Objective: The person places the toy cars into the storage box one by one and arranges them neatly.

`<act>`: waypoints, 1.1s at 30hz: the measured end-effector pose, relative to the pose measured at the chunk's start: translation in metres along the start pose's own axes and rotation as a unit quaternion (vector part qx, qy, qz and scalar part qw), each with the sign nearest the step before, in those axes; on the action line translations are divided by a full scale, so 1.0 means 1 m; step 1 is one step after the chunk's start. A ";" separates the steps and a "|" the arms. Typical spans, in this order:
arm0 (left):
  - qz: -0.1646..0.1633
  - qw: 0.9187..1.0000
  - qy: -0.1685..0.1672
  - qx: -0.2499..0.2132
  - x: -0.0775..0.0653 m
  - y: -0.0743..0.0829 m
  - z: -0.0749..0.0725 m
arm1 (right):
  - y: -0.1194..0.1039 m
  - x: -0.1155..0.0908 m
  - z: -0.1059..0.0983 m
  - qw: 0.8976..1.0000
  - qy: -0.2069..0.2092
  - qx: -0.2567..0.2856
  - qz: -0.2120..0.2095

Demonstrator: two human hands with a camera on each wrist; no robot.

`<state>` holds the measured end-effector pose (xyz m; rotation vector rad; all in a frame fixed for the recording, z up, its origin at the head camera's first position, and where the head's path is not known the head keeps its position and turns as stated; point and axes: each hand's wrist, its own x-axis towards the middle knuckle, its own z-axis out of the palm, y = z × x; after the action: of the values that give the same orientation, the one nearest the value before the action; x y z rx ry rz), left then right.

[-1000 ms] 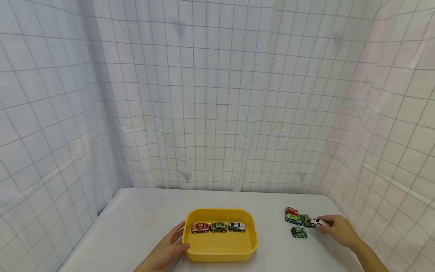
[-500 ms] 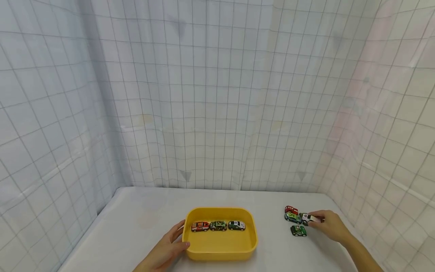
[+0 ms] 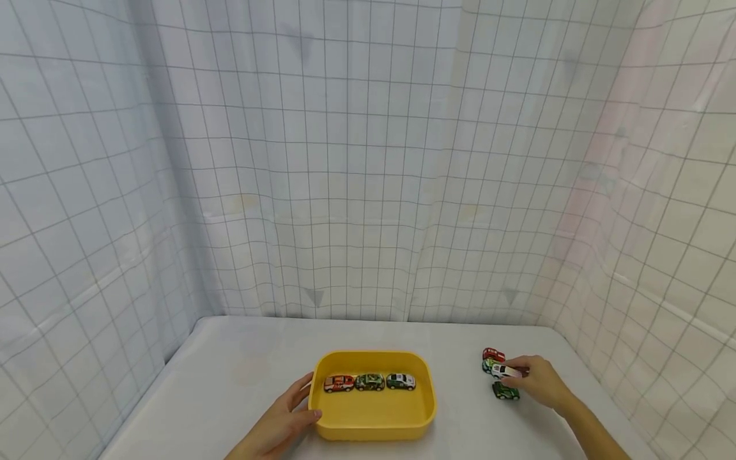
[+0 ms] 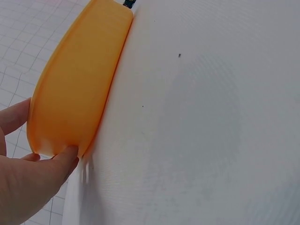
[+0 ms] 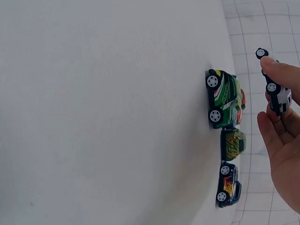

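Note:
In the head view my right hand [image 3: 539, 383] pinches a white toy car [image 3: 506, 372] between thumb and fingers. The right wrist view shows that car [image 5: 280, 96] held above the table, its dark underside and wheels visible. Just in front of it sits a green toy car [image 3: 506, 391]; behind it, a green-and-blue one [image 3: 489, 365] is partly covered. A red toy car [image 3: 494, 354] stands farthest back. My left hand [image 3: 278, 421] holds the left end of a yellow tray [image 3: 374, 431], thumb over the rim and fingers along the outer wall.
Three toy cars stand in a row inside the tray: an orange-red one [image 3: 339, 384], a camouflage one [image 3: 370, 382] and a white-and-green one [image 3: 400, 381]. The white table [image 3: 247, 351] is enclosed by gridded white curtains [image 3: 362, 160].
My right hand has carried the white car leftward, from beside an army-green car to over the group; the army-green car is now hidden in the head view. The left hand and tray stay put.

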<state>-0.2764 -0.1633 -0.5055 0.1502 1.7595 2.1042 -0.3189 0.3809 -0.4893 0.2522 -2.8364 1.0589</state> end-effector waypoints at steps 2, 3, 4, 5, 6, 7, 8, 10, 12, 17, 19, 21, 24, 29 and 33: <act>0.001 1.000 -0.001 0.000 0.000 0.000 0.000 | -0.003 0.002 0.004 1.000 -0.003 -0.002 -0.001; 0.002 1.000 -0.001 0.000 0.000 0.000 0.000 | -0.005 0.003 0.005 1.000 -0.005 -0.007 -0.005; 0.002 1.000 -0.002 -0.001 0.000 0.000 0.000 | -0.007 0.003 0.006 1.000 -0.007 -0.008 -0.009; 0.001 1.000 -0.001 -0.001 0.000 0.000 0.000 | -0.009 0.004 0.008 1.000 -0.006 -0.007 -0.010; 0.001 1.000 -0.001 -0.001 0.000 0.000 0.000 | -0.011 0.004 0.009 1.000 -0.005 -0.005 -0.012; 0.000 1.000 -0.001 -0.001 0.000 0.000 0.000 | -0.014 0.004 0.011 1.000 -0.007 -0.001 -0.012; -0.001 1.000 0.000 0.000 0.000 -0.001 0.000 | -0.016 0.004 0.012 1.000 -0.008 0.002 -0.017; -0.002 1.000 0.001 0.003 0.000 0.000 0.000 | -0.020 0.004 0.014 1.000 -0.010 0.008 -0.026; -0.003 1.000 0.002 0.008 0.000 0.000 0.000 | -0.023 0.005 0.017 0.999 -0.013 0.010 -0.034; -0.003 1.000 0.002 0.010 0.000 0.000 0.000 | -0.032 0.010 0.022 0.998 -0.017 0.011 -0.062; -0.003 1.000 0.001 0.008 0.000 0.001 0.000 | -0.036 0.013 0.024 0.997 -0.018 0.014 -0.072; -0.002 1.000 0.001 0.007 0.000 0.001 0.000 | -0.040 0.015 0.026 0.996 -0.019 0.017 -0.081; -0.001 1.000 0.004 0.006 -0.001 0.002 0.001 | -0.047 0.017 0.030 0.996 -0.021 0.018 -0.088; -0.002 1.000 0.005 0.004 -0.001 0.002 0.002 | -0.059 0.019 0.033 0.996 -0.019 0.006 -0.091; -0.003 1.000 0.004 0.003 -0.002 0.001 0.002 | -0.068 0.021 0.038 0.994 -0.024 0.017 -0.104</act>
<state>-0.2746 -0.1623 -0.5039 0.1399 1.7692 2.0979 -0.3284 0.3029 -0.4709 0.5694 -2.7598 1.0699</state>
